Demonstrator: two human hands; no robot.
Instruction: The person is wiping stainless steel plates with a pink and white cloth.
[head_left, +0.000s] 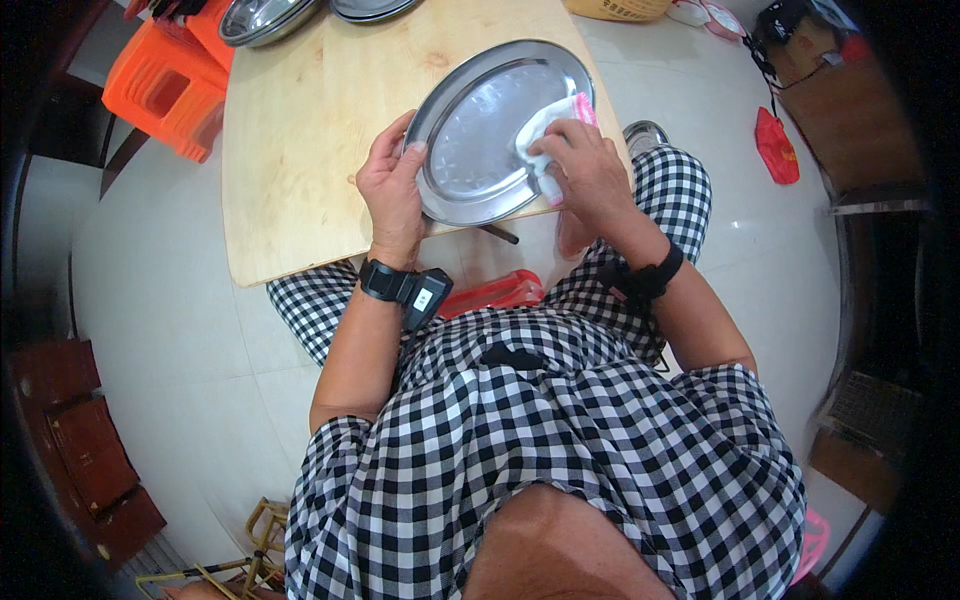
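An oval stainless steel tray (480, 127) is held over the near edge of a light wooden table (300, 165). My left hand (394, 187) grips its left rim, thumb on top and fingers behind. A white cloth with pink edging (546, 131) lies bunched under the fingers of my right hand (589, 169), against the right side of the tray's face. The tray's underside is hidden, so I cannot tell whether it rests on the tabletop.
Stacked steel bowls (262, 19) and steel plates (371, 7) stand at the table's far side. Orange plastic stools (165, 90) are to the left. Under the table's near edge shows a red plastic object (495, 292). A red pouch (776, 146) hangs at right.
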